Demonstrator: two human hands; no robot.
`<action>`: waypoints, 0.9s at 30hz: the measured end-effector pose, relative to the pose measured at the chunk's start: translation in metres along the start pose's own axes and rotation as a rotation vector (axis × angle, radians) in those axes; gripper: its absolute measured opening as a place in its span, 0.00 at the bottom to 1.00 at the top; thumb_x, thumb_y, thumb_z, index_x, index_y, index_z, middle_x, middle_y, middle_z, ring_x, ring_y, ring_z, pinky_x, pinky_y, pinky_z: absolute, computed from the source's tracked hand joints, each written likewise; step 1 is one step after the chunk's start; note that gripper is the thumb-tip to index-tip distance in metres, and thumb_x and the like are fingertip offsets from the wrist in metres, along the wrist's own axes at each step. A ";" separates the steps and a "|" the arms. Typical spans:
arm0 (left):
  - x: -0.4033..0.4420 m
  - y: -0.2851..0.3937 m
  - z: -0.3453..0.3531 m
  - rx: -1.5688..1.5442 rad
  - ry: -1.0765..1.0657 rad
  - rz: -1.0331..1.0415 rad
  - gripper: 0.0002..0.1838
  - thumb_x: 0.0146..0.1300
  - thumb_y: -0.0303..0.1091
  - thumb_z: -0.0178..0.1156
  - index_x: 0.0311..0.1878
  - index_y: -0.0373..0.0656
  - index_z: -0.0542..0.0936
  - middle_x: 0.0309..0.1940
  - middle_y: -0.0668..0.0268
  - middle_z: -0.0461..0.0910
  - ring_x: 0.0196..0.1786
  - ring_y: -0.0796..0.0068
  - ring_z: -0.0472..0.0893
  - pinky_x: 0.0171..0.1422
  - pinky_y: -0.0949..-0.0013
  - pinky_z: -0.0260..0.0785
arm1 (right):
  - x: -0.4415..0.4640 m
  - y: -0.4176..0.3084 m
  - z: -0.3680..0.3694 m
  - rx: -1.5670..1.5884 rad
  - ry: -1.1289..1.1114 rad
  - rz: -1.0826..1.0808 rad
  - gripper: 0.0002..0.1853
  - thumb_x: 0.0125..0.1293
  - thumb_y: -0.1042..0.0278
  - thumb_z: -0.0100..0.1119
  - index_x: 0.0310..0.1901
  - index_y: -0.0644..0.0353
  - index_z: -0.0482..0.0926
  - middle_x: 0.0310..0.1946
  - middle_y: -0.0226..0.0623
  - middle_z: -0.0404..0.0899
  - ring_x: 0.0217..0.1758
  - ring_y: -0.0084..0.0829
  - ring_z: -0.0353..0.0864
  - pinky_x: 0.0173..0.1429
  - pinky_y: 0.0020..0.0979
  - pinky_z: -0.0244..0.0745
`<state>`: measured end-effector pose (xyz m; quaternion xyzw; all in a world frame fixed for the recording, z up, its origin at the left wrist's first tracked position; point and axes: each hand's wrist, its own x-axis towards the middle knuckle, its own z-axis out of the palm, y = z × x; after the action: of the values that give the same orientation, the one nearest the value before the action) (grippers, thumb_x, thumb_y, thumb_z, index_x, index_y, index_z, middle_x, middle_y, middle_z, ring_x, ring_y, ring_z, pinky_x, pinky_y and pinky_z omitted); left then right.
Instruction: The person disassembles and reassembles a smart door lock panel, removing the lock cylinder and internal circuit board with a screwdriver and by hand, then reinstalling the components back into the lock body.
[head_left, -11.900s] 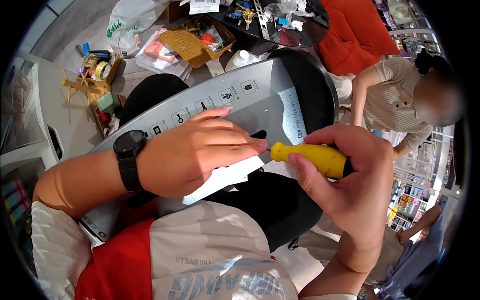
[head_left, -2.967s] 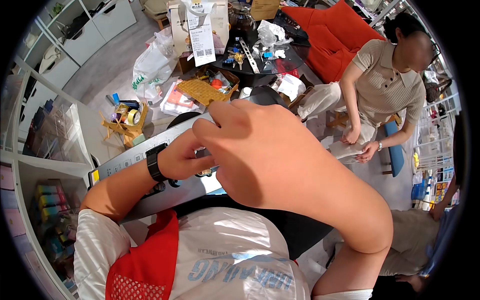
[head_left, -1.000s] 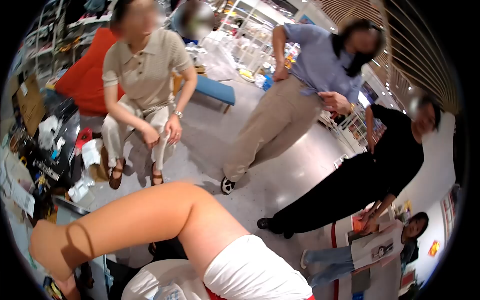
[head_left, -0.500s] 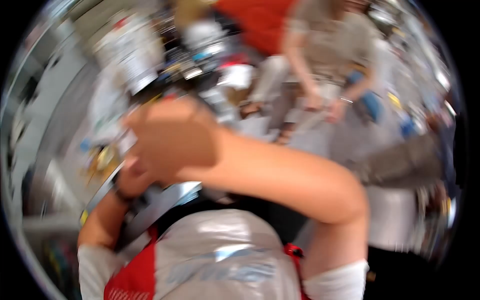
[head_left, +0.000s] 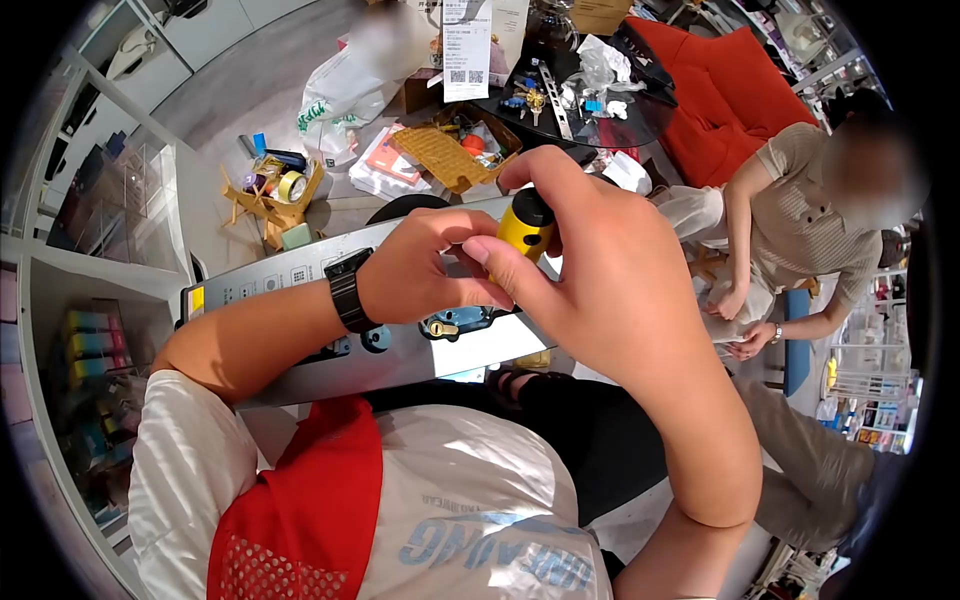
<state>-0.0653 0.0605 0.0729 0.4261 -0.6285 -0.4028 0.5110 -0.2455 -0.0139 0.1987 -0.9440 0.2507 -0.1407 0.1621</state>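
Note:
My right hand (head_left: 600,250) grips a yellow screwdriver handle (head_left: 525,228) with a black end, held upright over a long silver-grey panel (head_left: 290,385) that lies across my lap. Beside it my left hand (head_left: 425,268), wearing a black watch, has its fingers pinched close to the lower part of the handle; what they hold, if anything, is hidden. Just below my hands, a brass lock cylinder (head_left: 441,329) sits in an opening of the panel, among dark metal lock parts (head_left: 375,339).
A wicker basket (head_left: 445,160), papers (head_left: 388,165) and a small wooden stand with tape (head_left: 270,200) are beyond the panel. A dark glass table (head_left: 640,118) holds keys and plastic. A seated person (head_left: 810,220) is at the right, near a red sofa (head_left: 715,85). White shelving (head_left: 100,260) stands left.
The view has swung back from the people at the right to the panel and is sharp again. Both hands and the yellow screwdriver now show clearly over the lock parts.

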 end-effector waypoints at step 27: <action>0.007 -0.015 -0.026 -0.812 0.511 -0.256 0.14 0.75 0.32 0.63 0.60 0.39 0.76 0.53 0.58 0.83 0.42 0.73 0.84 0.41 0.73 0.81 | -0.026 0.060 0.048 0.091 0.405 -0.077 0.12 0.58 0.69 0.75 0.41 0.60 0.83 0.39 0.39 0.78 0.42 0.42 0.79 0.48 0.41 0.73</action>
<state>-0.0384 0.0471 0.0653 0.3514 -0.2182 -0.5575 0.7198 -0.2768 -0.0386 0.1275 -0.8970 0.2353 -0.3447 0.1454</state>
